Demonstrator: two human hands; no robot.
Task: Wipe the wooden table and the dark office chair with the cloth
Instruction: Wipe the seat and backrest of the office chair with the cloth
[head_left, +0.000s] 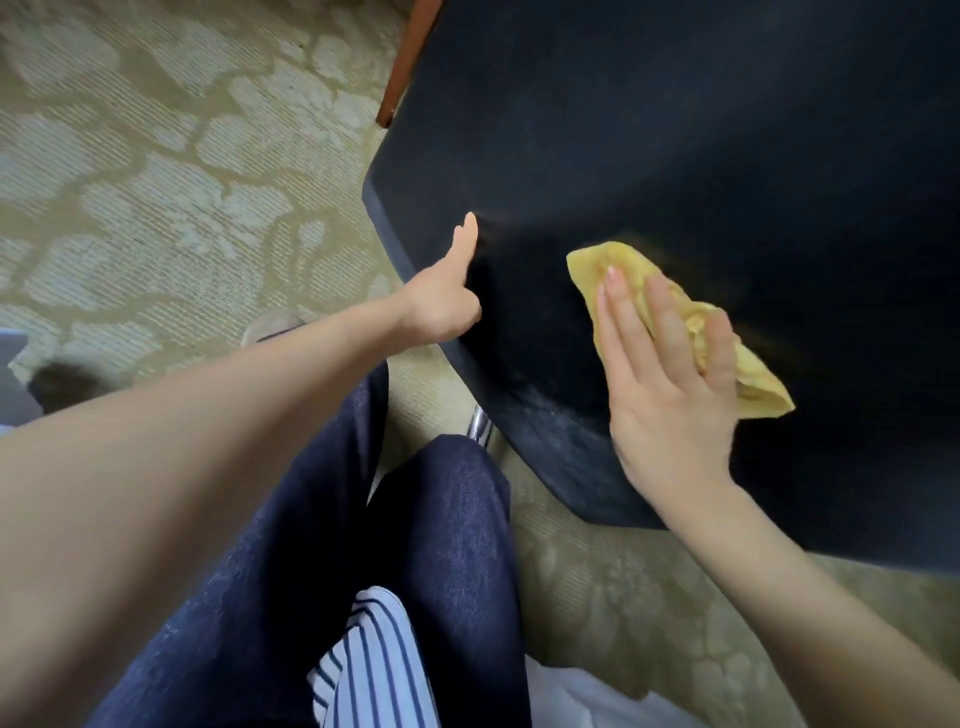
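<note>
Nearest: striped shirt hem (363, 660), dark jeans (291, 545). Right hand (670, 395): fingers straight and together, flat on the yellow cloth (618, 262), pressing it onto the dark office chair (727, 156). Cloth bunched, sticking out past the fingertips and on the thumb-away side. Left hand (441, 306), well apart to the left: grips the chair's edge, thumb up on the fabric, fingers hidden underneath. Beyond both hands: reddish wooden leg (410, 57), floral carpet (156, 182).
</note>
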